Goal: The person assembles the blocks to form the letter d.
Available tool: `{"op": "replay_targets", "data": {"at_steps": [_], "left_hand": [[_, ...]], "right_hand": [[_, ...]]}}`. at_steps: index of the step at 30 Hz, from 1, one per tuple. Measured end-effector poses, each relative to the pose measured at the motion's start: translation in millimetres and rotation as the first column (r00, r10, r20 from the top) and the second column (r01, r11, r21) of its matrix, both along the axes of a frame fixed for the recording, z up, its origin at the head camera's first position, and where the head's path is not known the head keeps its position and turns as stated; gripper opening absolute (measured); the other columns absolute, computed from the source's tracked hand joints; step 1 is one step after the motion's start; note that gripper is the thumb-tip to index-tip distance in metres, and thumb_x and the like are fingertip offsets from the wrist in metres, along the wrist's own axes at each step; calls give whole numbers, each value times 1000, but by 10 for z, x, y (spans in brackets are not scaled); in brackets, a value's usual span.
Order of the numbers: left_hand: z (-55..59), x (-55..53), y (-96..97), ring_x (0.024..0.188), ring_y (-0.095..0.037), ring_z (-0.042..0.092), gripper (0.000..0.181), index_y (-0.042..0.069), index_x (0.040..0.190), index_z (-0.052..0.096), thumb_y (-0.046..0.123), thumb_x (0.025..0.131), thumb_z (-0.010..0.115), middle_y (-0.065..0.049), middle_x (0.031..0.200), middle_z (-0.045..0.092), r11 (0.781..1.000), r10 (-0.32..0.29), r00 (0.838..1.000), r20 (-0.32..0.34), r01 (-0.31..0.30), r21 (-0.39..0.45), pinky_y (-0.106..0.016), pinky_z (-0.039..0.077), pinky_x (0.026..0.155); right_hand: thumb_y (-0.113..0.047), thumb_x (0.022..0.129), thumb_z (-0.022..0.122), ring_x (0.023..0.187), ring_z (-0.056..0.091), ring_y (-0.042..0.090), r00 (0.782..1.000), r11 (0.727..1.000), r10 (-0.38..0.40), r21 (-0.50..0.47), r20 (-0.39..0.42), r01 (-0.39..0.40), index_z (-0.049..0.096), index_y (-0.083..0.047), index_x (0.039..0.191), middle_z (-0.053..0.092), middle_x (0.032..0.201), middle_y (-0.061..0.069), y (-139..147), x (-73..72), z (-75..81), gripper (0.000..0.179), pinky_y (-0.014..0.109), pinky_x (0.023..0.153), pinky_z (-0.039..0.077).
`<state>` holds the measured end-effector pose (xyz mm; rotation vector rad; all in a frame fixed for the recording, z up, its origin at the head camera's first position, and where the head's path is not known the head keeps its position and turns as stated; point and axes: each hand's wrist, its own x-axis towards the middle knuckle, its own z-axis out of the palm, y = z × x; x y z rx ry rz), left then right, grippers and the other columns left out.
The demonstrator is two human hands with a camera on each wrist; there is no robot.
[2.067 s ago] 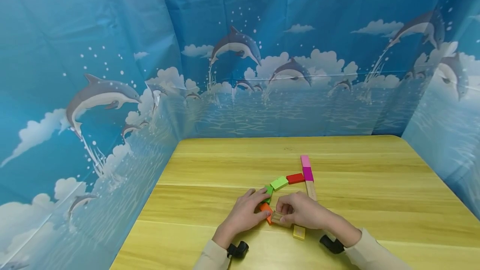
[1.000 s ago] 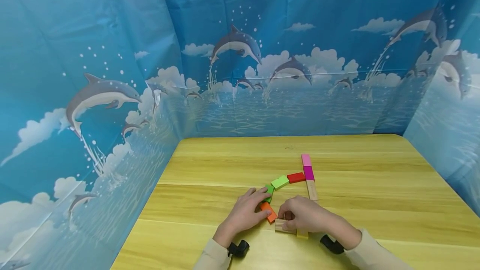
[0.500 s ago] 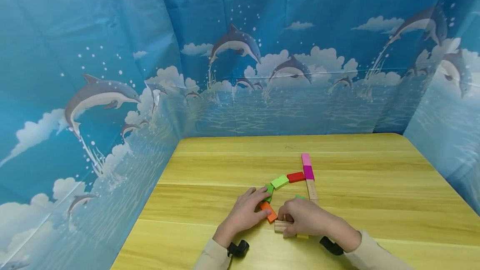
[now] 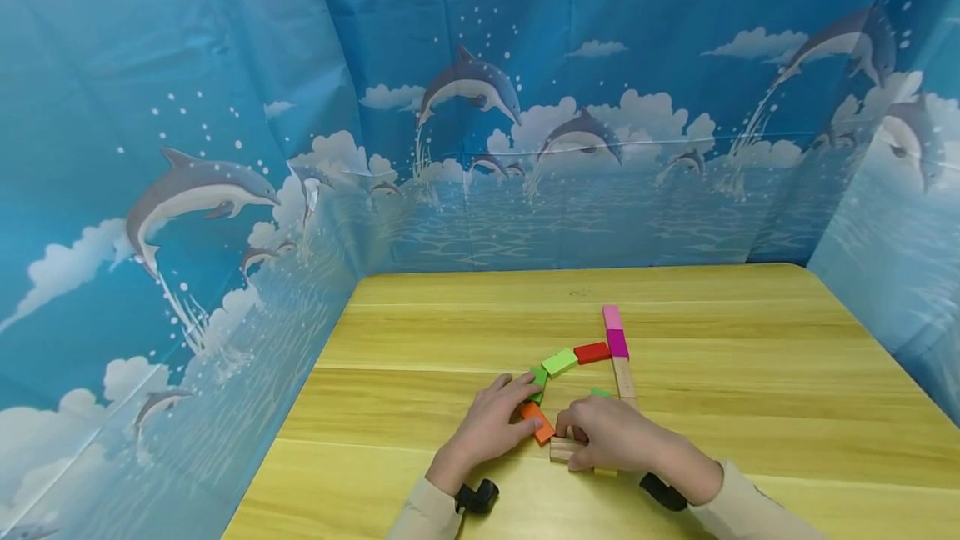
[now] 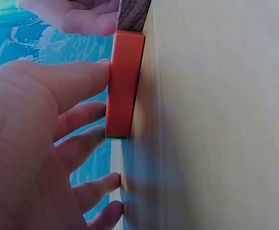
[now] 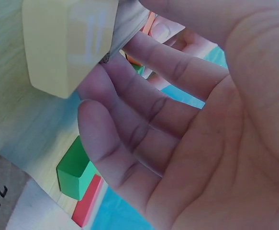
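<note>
My left hand [image 4: 487,427] lies with fingers spread beside the curve of blocks. Its thumb rests on the orange block [image 4: 543,435], and its fingertips reach the green block [image 4: 539,377]. In the left wrist view the orange block [image 5: 126,81] stands end to end with a dark-grained wooden block [image 5: 133,14]. My right hand [image 4: 618,433] pinches that plain wooden block [image 4: 562,451] between thumb and fingers, its left end close to the orange one. A yellow block [image 4: 606,472] sits at its right end, mostly under the hand; the right wrist view shows this yellow block [image 6: 65,45] close up.
A light green block [image 4: 559,362] and a red block [image 4: 592,353] continue the curve towards a straight row of pink [image 4: 612,317], magenta [image 4: 617,343] and plain wooden blocks [image 4: 624,378]. Another green block [image 4: 600,393] peeks out behind my right hand. A dolphin-print curtain [image 4: 480,215] borders the wooden table [image 4: 420,332].
The wooden block in my right hand has shifted slightly right and nearer me, now meeting the yellow block. A green block has come into sight behind that hand. My left hand stays put.
</note>
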<state>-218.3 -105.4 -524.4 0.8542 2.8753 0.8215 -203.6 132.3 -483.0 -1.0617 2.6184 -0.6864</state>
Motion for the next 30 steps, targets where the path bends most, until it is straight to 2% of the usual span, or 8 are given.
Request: {"op": "replay_targets", "data": {"at_steps": [6, 13, 20, 25, 30], "left_hand": [[10, 3, 6, 146, -35, 30, 52, 24, 148, 52, 41, 100, 61, 5, 160, 37, 1000, -2, 1000, -10, 2, 10, -62, 28, 111], [20, 14, 4, 147, -36, 29, 52, 23, 149, 52, 40, 101, 61, 5, 160, 36, 1000, -3, 1000, 4, 2, 19, -62, 27, 112], [11, 29, -57, 148, -37, 26, 55, 23, 151, 49, 42, 101, 60, 3, 162, 33, 999, 2, 1000, 21, -3, 41, -63, 25, 112], [10, 33, -78, 150, -36, 22, 58, 25, 153, 45, 42, 100, 62, 4, 163, 29, 998, 0, 999, 47, -3, 63, -67, 23, 111], [13, 12, -20, 152, -33, 14, 60, 28, 155, 43, 45, 100, 60, 4, 165, 25, 997, -47, 997, 59, 44, 58, -68, 22, 111]], "right_hand": [[-30, 79, 87, 58, 47, 3, 1000, 1000, 2, -7, 14, -2, 73, -25, 97, 54, 67, -14, 17, -7, 17, 24, 24, 51, 39], [-30, 80, 86, 64, 51, 4, 999, 1000, -17, -7, 47, 17, 74, -22, 107, 57, 74, -15, 61, -14, 72, 30, 26, 56, 44], [-29, 81, 86, 73, 56, 3, 1000, 999, 1, -43, 8, -1, 74, -17, 111, 64, 86, -10, 90, -57, 138, 34, 26, 62, 48], [-30, 81, 85, 78, 59, 8, 999, 998, -38, -48, -8, 38, 73, -18, 112, 65, 92, -9, 144, -79, 201, 36, 28, 65, 49], [-24, 81, 85, 82, 61, 13, 994, 992, -111, -58, -25, 109, 73, -17, 114, 65, 94, -8, 274, -66, 280, 35, 31, 65, 48]]}}
